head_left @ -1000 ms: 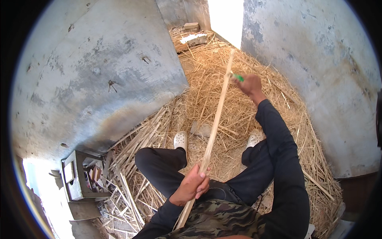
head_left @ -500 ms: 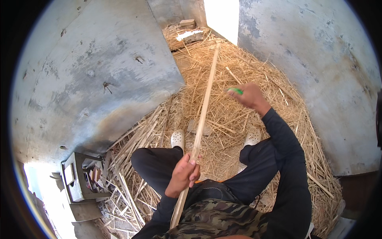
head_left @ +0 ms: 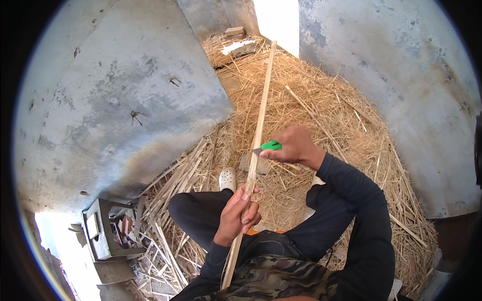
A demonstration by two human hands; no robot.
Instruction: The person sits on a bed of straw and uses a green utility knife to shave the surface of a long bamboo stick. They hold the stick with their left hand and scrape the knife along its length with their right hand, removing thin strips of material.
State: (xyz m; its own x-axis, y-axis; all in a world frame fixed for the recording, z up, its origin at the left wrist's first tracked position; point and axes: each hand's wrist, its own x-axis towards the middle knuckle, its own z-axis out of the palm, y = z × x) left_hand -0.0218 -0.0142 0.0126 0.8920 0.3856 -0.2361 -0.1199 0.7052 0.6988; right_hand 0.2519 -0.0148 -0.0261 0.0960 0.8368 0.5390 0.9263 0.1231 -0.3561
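Note:
A long, pale strip of split wood or bamboo (head_left: 263,103) slants up from my lap, its far end reaching toward the bright gap. Around its lower part, above my lap, my left hand (head_left: 238,214) is closed. My right hand (head_left: 293,145) grips a green-handled knife (head_left: 271,145), whose dark blade meets the strip's right edge a short way beyond my left hand. Most of the knife's handle is hidden inside my fist.
Shavings and thin strips (head_left: 301,108) cover the floor between two grey walls. Longer split strips (head_left: 193,163) lie in a heap at the left. A weathered box (head_left: 103,236) with odds and ends stands lower left. White clogs (head_left: 227,179) are on my feet.
My right hand has come down and left with the knife, from apart to touching the strip. The strip has shifted slightly upward, still in my left hand.

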